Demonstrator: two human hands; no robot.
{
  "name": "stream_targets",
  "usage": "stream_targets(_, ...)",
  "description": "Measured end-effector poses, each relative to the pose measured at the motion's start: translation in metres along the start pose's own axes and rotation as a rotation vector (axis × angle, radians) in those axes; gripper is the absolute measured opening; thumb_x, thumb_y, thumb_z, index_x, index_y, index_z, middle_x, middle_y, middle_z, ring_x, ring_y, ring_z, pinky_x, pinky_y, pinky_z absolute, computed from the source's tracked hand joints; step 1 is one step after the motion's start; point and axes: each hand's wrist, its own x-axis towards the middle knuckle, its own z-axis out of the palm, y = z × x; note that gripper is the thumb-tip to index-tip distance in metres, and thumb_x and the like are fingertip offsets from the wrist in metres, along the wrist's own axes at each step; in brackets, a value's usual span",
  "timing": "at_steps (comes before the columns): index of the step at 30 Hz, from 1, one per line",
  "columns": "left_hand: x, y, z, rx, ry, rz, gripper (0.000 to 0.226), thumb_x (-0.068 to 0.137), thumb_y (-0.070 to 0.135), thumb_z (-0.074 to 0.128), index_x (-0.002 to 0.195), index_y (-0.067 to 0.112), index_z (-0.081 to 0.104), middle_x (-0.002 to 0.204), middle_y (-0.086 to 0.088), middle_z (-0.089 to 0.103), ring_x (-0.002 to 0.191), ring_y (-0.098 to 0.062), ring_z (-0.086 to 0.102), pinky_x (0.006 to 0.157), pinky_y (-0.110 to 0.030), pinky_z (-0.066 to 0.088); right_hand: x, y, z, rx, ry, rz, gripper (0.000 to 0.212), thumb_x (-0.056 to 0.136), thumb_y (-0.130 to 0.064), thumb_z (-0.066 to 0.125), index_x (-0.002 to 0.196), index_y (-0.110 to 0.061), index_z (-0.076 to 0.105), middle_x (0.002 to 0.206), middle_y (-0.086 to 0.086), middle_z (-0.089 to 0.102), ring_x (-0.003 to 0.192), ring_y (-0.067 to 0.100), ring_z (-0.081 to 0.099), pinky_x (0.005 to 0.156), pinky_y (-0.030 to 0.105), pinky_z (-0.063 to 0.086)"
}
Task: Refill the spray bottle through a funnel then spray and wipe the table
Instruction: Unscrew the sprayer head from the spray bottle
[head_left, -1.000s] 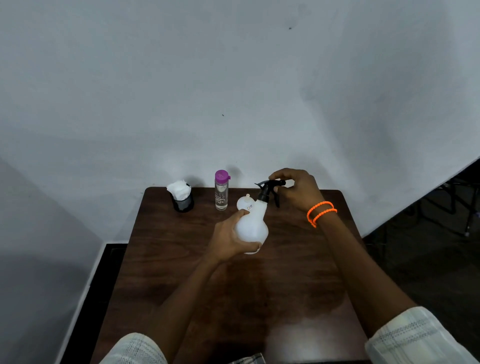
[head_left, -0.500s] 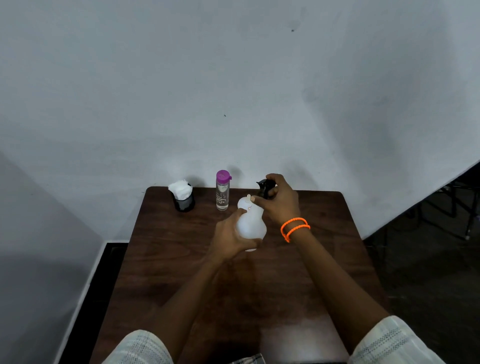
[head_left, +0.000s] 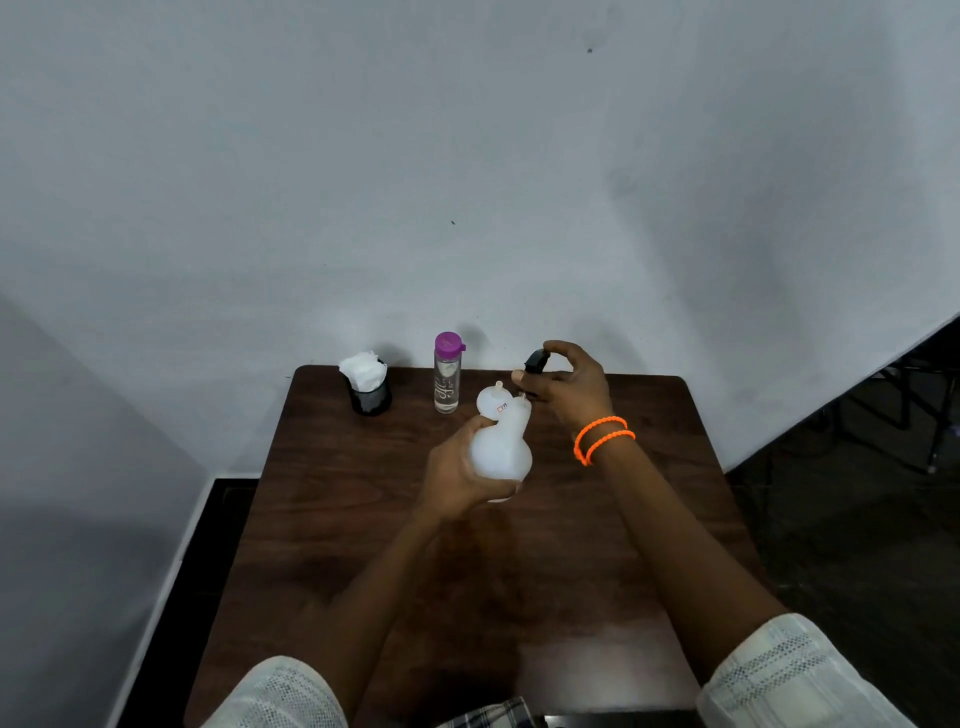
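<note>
My left hand (head_left: 457, 470) grips the round white spray bottle (head_left: 501, 449) just above the dark wooden table (head_left: 363, 519). My right hand (head_left: 566, 387), with orange bands at the wrist, is closed over the black spray head (head_left: 535, 361) at the bottle's neck. A small white funnel (head_left: 491, 400) lies on the table right behind the bottle. A clear water bottle with a purple cap (head_left: 448, 374) stands further back. White tissues in a black holder (head_left: 368, 384) sit at the table's back left.
A grey-white wall rises directly behind the table. A dark floor gap runs along the table's left edge. Dark chair legs (head_left: 930, 415) stand on the floor to the right.
My right hand moved left from the nozzle end and closed over the spray head at the neck, then lifted slightly. The bottle stays in my left hand.
</note>
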Motion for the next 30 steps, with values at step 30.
stream_targets(30,-0.013,-0.015,-0.002,0.014,-0.179,0.031,0.089,0.053,0.035,0.096,0.129,0.039,0.050,0.129,0.019,0.058,0.117,-0.010,0.059,0.091,-0.028,0.054,0.036,-0.050,-0.067,0.223,0.084,0.049,0.067,0.068,-0.008,0.093,0.125,-0.005,0.058,0.110,0.026,0.071,0.083,0.035,0.077,0.068,0.041,0.063)
